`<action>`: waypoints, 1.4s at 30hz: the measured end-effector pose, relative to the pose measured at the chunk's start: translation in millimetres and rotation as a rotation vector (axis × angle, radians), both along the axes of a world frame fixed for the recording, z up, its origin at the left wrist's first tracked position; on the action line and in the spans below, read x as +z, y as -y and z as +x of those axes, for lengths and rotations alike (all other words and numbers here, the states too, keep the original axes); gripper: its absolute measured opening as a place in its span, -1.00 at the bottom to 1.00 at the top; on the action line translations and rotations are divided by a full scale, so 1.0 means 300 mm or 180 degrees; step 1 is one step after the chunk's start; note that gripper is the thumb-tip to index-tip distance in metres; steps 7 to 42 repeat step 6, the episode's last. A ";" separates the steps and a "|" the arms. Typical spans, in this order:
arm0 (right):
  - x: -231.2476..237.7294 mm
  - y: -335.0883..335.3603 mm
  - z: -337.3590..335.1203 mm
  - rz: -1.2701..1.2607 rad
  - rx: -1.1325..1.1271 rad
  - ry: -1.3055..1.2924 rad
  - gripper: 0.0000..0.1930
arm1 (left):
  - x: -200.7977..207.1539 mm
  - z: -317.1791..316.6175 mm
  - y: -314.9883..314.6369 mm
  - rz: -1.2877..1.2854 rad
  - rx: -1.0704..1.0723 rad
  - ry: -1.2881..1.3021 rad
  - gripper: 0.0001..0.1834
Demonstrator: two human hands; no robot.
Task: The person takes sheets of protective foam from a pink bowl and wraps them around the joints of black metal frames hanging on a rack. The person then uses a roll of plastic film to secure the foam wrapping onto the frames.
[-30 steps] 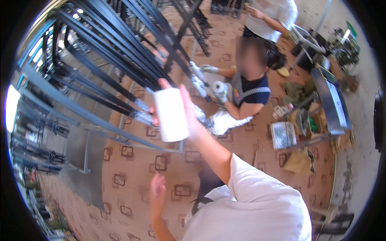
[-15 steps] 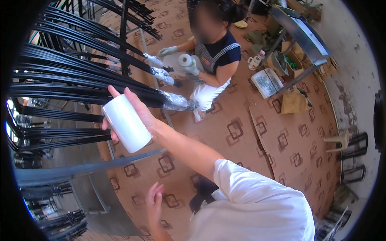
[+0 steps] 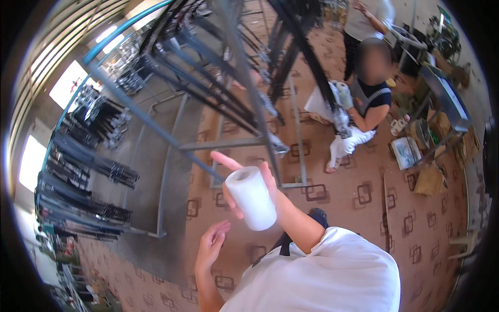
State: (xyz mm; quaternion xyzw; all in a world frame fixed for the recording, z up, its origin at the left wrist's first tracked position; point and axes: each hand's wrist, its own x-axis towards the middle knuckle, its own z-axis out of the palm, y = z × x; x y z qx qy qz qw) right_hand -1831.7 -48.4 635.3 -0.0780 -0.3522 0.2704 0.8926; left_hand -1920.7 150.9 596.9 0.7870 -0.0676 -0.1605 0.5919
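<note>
A roll of whitish plastic film (image 3: pixel 253 200) rests tilted in my right hand (image 3: pixel 269 182), at the middle of the view. The fingers curl behind the roll, the thumb presses one side, and the index finger points out past its hollow end. My left hand (image 3: pixel 211 244) hangs lower and to the left, holding nothing, its fingers slightly bent. Ahead of both hands stands a grey metal rack (image 3: pixel 223 143) with bundles of black tubes (image 3: pixel 202 88). Clear film covers some of the tube ends (image 3: pixel 278 145).
At the right a co-worker in white gloves (image 3: pixel 343 94) crouches by a black bundle with a film-wrapped end (image 3: pixel 340 122). Another person (image 3: pixel 377 18) stands behind. More black bundles (image 3: pixel 93 179) hang on the left. A metal stand (image 3: pixel 447 96) and cardboard boxes (image 3: pixel 439 125) line the right wall.
The view has swung left, showing more of the rack. My right hand has drawn the film roll away from the tubes and closer to me. The left hand has risen nearer the roll.
</note>
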 end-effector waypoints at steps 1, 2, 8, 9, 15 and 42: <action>0.005 -0.108 -0.010 0.0127 0.0150 -0.0028 0.00 | 0.010 -0.044 -0.102 -0.0025 0.0152 0.0033 -0.67; 0.013 -0.211 -0.015 0.0261 0.0287 -0.0058 -0.01 | 0.032 -0.075 -0.196 -0.0063 0.0321 0.0166 -0.68; 0.083 -0.528 -0.005 -0.0222 0.0452 -0.0289 -0.06 | 0.079 -0.174 -0.483 -0.0378 0.0803 0.0394 -0.68; 0.083 -0.528 -0.005 -0.0222 0.0452 -0.0289 -0.06 | 0.079 -0.174 -0.483 -0.0378 0.0803 0.0394 -0.68; 0.083 -0.528 -0.005 -0.0222 0.0452 -0.0289 -0.06 | 0.079 -0.174 -0.483 -0.0378 0.0803 0.0394 -0.68; 0.083 -0.528 -0.005 -0.0222 0.0452 -0.0289 -0.06 | 0.079 -0.174 -0.483 -0.0378 0.0803 0.0394 -0.68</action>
